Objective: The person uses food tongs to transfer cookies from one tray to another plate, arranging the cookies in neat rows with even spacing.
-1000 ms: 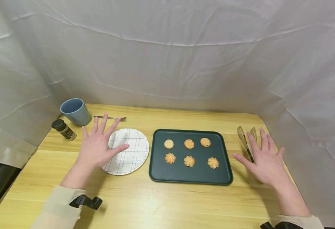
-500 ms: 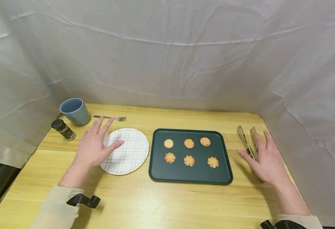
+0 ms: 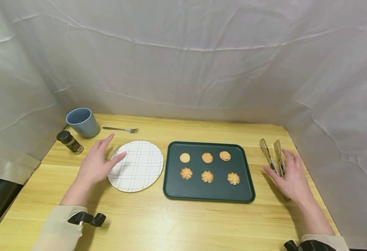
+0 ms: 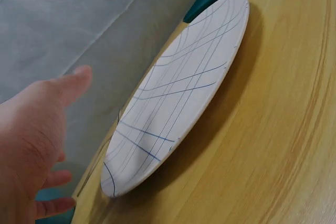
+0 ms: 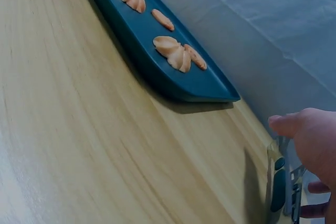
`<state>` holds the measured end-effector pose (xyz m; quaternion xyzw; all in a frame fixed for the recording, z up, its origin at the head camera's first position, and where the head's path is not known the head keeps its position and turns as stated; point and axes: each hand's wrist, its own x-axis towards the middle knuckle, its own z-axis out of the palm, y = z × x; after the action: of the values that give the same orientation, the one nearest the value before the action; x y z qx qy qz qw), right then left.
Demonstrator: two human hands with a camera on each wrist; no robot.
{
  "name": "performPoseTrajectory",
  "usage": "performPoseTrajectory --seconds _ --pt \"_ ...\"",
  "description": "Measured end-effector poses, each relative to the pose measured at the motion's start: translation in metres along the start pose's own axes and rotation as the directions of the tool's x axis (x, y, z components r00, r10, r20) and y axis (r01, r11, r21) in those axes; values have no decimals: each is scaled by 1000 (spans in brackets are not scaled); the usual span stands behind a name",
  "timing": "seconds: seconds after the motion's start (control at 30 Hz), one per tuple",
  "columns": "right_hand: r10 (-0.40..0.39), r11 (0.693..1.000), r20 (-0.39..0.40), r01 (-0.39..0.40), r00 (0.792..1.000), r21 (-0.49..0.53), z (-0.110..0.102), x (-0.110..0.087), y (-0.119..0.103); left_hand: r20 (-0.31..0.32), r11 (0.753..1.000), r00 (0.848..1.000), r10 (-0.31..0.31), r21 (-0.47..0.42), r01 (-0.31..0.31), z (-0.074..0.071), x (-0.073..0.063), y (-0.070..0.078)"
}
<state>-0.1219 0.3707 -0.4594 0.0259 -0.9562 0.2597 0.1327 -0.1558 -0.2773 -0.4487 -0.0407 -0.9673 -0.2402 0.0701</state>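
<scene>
My left hand (image 3: 92, 165) hovers at the left side of a round white plate (image 3: 139, 167) with a checked line pattern, its thumb extended over the rim. In the left wrist view the plate (image 4: 184, 87) lies a little apart from the thumb and loosely bent fingers. At the right, my right hand (image 3: 293, 181) is over the handle end of a pair of tongs (image 3: 265, 149), thumb on one side and fingers on the other. The right wrist view shows the tongs (image 5: 278, 187) just below the thumb, the fingers not closed round them. Part of the handles is hidden by the hand.
A dark green tray (image 3: 199, 195) with several round and flower-shaped cookies (image 3: 207, 176) lies mid-table. At the back left are a blue cup (image 3: 87, 125), a spice jar (image 3: 71, 142) with a black lid and a fork (image 3: 120, 129). Pale cloth (image 3: 183, 76) hangs behind and beside the table.
Both hands' spread fingers have drawn together. My left hand has shifted left and slightly lower from over the plate; my right hand has come down around the tongs' handle end.
</scene>
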Motion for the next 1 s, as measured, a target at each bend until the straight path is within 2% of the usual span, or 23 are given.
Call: performPoseTrajectory --seconds 0.2,0.4,0.5,0.73,1.0 --pt "56 998 22 -56 998 1 5 1 4 24 996 999 -48 -77 49 2 -3 -9" --pt "74 997 -9 -74 997 28 9 3 5 33 982 996 -78 -172 83 6 -4 -14" --pt "116 993 -16 -115 993 27 11 4 6 30 975 995 -96 -201 100 8 -4 -16" --pt "220 976 -16 -220 975 10 19 6 8 25 963 990 -142 -226 144 14 -4 -19" --pt "245 969 -21 -245 969 -41 22 9 11 -29 962 988 -153 -233 142 20 -2 -22"
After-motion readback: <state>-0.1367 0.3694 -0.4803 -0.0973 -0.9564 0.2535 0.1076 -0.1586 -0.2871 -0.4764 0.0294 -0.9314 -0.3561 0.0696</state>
